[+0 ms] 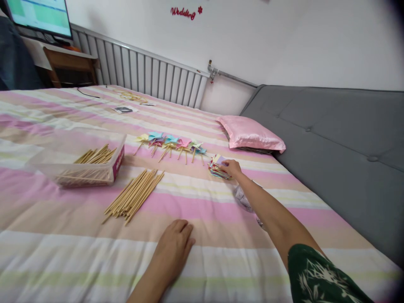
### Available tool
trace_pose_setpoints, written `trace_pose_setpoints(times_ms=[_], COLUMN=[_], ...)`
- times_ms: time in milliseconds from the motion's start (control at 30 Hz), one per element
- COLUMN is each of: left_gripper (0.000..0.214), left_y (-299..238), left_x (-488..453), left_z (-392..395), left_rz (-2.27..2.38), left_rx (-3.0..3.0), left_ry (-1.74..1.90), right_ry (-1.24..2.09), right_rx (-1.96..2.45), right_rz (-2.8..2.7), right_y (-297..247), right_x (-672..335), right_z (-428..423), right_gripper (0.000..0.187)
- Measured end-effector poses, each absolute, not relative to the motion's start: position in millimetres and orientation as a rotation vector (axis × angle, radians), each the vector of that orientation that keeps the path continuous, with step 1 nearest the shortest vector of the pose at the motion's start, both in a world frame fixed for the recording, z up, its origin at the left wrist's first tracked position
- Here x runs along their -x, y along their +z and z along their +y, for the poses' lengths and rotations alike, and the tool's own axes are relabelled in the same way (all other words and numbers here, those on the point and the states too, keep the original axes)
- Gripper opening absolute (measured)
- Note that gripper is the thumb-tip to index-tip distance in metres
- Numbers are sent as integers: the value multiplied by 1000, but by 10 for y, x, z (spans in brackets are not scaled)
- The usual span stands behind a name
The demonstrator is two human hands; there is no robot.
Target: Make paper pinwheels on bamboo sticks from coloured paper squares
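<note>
My right hand (232,168) reaches out to a stack of coloured paper pieces (220,171), its fingers closed on a pale purple sheet (220,160) at the top. Flat on the striped bedcover rests my left hand (176,244), fingers loosely bent and nothing under them that I can see. Beyond it lies a loose bundle of thin wooden sticks (135,195). Several paper pinwheels (170,141) on sticks lie in a row behind the stack. Partly hidden under my right forearm is a clear plastic bag (242,198) with small contents I cannot make out.
A clear plastic box (116,162) holding more sticks (94,156) stands at left. A pink pillow (252,134) lies near the grey padded headboard (334,139). Farther back are a coil of yellow cord (131,96), a small dark-and-white packet (123,109) and a screen (41,17).
</note>
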State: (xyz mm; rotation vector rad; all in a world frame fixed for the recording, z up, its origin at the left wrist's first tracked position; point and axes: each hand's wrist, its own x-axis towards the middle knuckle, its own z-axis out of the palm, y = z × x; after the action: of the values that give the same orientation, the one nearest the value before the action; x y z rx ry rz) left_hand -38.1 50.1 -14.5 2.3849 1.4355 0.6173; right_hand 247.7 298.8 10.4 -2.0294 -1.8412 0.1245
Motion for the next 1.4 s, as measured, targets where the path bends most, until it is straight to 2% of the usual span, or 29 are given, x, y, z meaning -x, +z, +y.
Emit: trace_pose_setpoints(times_ms=[367,700,1000,1267,1400], left_gripper=[29,30,30,30,30], left_y=[-154,-155,-131,-138,-130], left_x=[386,380,384,388,387], left_z=[515,506,510,511,516], left_rz=[1447,1445,1443,1438,1423], left_rx=[-2411,-2381,-2386,-2387,-2380], left_ry=[604,623,604,609,609], right_ry=[213,200,236,221,183], right_rx=[2004,2086,1974,1741,1580], right_rz=[-1795,-1490,-1143,-975,-951], right_y=[134,83,91,321,647], right_x=[-2479,-2527,-2624,-2544,-2409], right_z=[2952,3080,3117,2961,2852], right_gripper=[26,29,29,27,37])
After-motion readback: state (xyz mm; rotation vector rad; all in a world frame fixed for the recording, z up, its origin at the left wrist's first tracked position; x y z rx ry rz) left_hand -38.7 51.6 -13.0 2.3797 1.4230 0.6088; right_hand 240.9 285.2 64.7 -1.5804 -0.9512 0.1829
